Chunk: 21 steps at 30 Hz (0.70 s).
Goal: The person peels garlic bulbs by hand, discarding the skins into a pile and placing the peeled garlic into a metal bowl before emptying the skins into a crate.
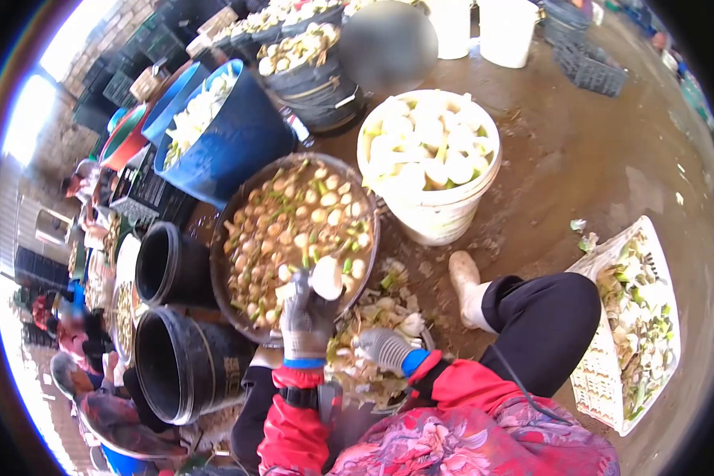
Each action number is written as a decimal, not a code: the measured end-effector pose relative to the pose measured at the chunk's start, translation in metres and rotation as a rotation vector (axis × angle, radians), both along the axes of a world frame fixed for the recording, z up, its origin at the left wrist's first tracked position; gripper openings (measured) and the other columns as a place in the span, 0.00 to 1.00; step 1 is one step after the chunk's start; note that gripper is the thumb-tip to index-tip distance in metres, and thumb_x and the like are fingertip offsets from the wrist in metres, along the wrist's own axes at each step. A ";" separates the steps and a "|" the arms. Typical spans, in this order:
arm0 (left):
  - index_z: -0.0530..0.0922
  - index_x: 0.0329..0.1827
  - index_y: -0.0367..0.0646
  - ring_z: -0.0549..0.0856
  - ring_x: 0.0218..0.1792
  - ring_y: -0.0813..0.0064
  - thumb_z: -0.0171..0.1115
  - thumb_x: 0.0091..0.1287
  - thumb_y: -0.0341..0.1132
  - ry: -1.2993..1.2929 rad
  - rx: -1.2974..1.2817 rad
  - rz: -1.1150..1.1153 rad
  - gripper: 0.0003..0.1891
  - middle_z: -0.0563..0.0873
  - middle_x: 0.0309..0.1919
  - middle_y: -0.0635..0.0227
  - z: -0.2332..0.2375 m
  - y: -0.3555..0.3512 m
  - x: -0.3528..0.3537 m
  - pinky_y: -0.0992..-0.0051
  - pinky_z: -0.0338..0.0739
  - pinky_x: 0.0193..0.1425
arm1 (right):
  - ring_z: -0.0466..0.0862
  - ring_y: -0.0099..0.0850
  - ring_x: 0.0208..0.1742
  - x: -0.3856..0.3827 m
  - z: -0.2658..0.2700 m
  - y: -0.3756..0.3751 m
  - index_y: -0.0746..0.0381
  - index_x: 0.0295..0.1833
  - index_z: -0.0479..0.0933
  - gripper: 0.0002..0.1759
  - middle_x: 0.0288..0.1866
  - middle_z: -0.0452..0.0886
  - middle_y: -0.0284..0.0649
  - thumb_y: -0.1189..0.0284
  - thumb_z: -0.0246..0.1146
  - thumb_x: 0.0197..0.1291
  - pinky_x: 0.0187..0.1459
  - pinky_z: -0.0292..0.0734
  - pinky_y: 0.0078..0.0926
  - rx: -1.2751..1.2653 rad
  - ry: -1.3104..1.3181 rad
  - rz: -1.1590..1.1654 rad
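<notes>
My left hand [306, 321], in a grey glove, is closed on a white peeled bulb [327, 278] above the near edge of a round tub [376, 238]. The tub holds murky water with many floating bulbs and green stems. My right hand [385, 350], also gloved, is closed over a heap of peelings [373, 317] between my legs. Whatever its fingers hold is hidden. Just beyond the tub on the right stands a white bucket [436, 214] full of whitish bulbs.
A white crate [603, 385] of trimmings lies right of my knee. Two black buckets [186, 365] [174, 266] stand left of the tub, a blue barrel [234, 139] behind it. People [115, 412] sit at the far left. Muddy wet floor [563, 166] lies at right.
</notes>
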<state>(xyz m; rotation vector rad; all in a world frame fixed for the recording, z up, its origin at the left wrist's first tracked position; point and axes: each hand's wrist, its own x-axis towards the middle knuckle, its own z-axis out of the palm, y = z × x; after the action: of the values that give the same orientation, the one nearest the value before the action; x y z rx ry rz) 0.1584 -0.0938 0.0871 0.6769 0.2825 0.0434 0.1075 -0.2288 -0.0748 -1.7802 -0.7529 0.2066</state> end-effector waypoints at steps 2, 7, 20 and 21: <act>0.73 0.56 0.41 0.78 0.57 0.65 0.56 0.69 0.37 -0.217 0.158 -0.050 0.16 0.79 0.54 0.64 0.041 -0.036 0.057 0.59 0.76 0.59 | 0.81 0.49 0.36 -0.001 -0.003 0.003 0.62 0.40 0.80 0.12 0.33 0.82 0.50 0.67 0.61 0.51 0.38 0.76 0.42 -0.174 0.201 0.120; 0.77 0.52 0.38 0.81 0.48 0.71 0.61 0.63 0.28 -0.576 0.691 0.098 0.14 0.81 0.49 0.63 0.085 -0.131 0.165 0.72 0.76 0.53 | 0.80 0.52 0.43 -0.004 -0.018 0.009 0.61 0.49 0.77 0.17 0.41 0.81 0.53 0.67 0.60 0.54 0.44 0.76 0.44 -0.136 0.262 0.075; 0.76 0.53 0.35 0.79 0.52 0.65 0.60 0.57 0.19 -0.322 1.396 0.160 0.18 0.79 0.52 0.59 -0.017 -0.039 0.040 0.72 0.73 0.56 | 0.82 0.42 0.40 0.047 0.052 -0.015 0.62 0.44 0.79 0.19 0.38 0.82 0.45 0.63 0.65 0.49 0.41 0.77 0.35 -0.185 0.328 0.100; 0.76 0.53 0.34 0.79 0.50 0.69 0.59 0.59 0.20 -0.147 1.214 0.205 0.17 0.80 0.50 0.62 -0.037 -0.019 0.006 0.73 0.74 0.55 | 0.82 0.42 0.40 0.049 0.052 -0.019 0.62 0.44 0.79 0.19 0.38 0.82 0.45 0.63 0.65 0.49 0.41 0.77 0.35 -0.190 0.353 0.128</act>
<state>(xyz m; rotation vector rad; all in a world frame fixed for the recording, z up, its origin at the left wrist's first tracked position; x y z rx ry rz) 0.1645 -0.1124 0.0496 1.8365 0.1591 0.4872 0.1566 -0.2481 -0.0225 -1.8073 -0.6067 0.6788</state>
